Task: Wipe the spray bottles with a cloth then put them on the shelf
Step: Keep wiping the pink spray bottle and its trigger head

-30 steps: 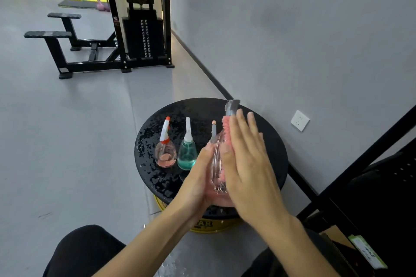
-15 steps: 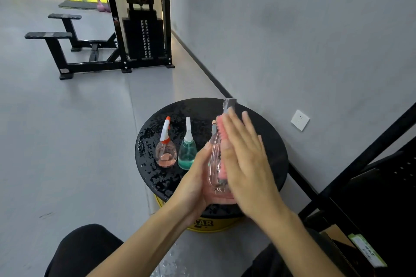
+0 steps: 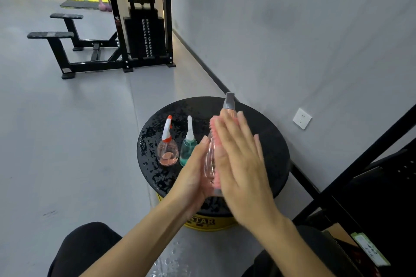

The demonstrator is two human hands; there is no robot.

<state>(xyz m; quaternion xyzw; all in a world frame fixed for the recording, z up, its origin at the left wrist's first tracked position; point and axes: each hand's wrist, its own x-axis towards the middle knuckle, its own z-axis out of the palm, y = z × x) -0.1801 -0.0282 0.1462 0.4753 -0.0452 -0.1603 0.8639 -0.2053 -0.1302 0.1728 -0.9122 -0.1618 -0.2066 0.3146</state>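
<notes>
A clear spray bottle (image 3: pixel 210 159) with a grey head (image 3: pixel 229 101) is held upright over the black round stool top (image 3: pixel 270 141). My left hand (image 3: pixel 193 175) cups and grips its lower body from the left. My right hand (image 3: pixel 240 164), fingers straight and motion-blurred, presses a pink cloth (image 3: pixel 213 127) flat against the bottle's right side. On the stool's left stand a red-capped bottle (image 3: pixel 167 153) with pink liquid and a white-capped bottle (image 3: pixel 188 150) with green liquid. A black shelf frame (image 3: pixel 360 159) rises at the right.
The stool top is wet with droplets and sits on a yellow base (image 3: pixel 202 222). A wall socket (image 3: pixel 302 118) is on the grey wall to the right. A cable weight machine (image 3: pixel 144 29) and its bench stand far back on the open grey floor.
My right hand has slid the pink cloth a little along the bottle, and the bottle's grey head sits slightly higher. My left hand keeps its hold. The two standing bottles have not moved.
</notes>
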